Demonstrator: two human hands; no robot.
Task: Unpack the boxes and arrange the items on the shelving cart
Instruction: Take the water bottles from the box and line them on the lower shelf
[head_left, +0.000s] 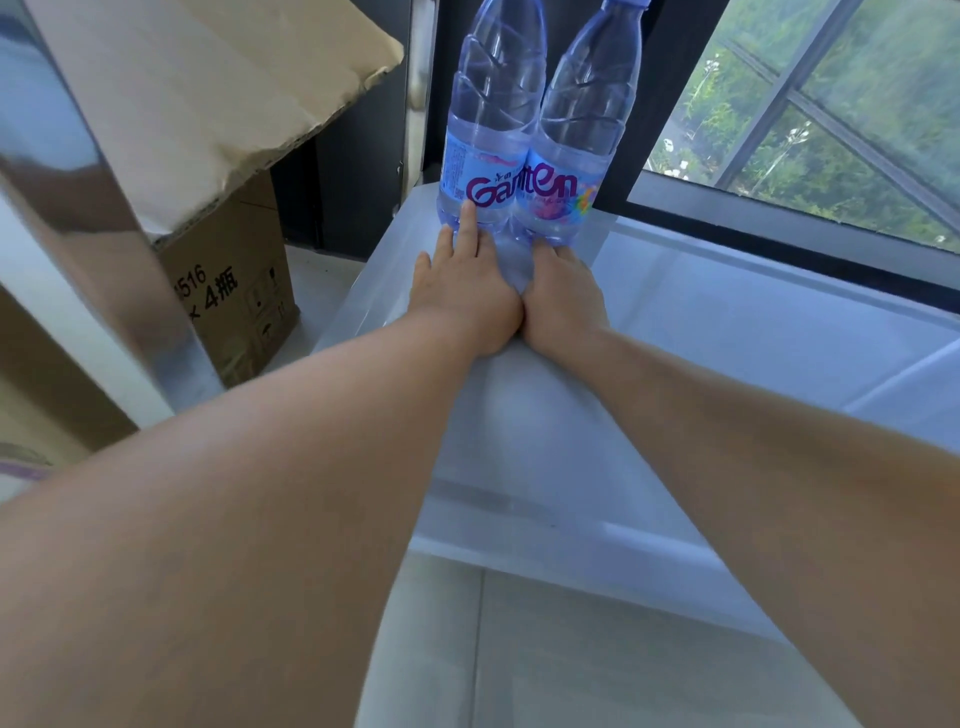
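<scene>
Shelving cart (701, 332) fills most of the view, its pale top tray running from the near edge to a window (831, 119) at the back. To the left stands an open cardboard box (234, 291) with one flap raised; its side shows "516" and "× 4" followed by a Chinese character, partly cut off.

Two water bottles (493, 114) (587, 124) stand upright at the far left corner of the tray, touching each other side by side, their long axes vertical. Both wear blue labels, and across the pair the purple brand name reads "Ganten"; the small print beside it is too fine to read.

Both arms reach straight forward, and the bottles lie directly ahead of the hands, at their fingertips. The left hand (462, 291) rests at the foot of the left bottle with its fingers straight, the forefinger pressed against the label. The right hand (563, 296) sits at the base of the right bottle; its fingers are hidden behind the knuckles, so whether they curl round the bottle cannot be told. The heels of the hands touch. Neither hand is clearly nearer; each has its own bottle, probably for a push into the corner.
</scene>
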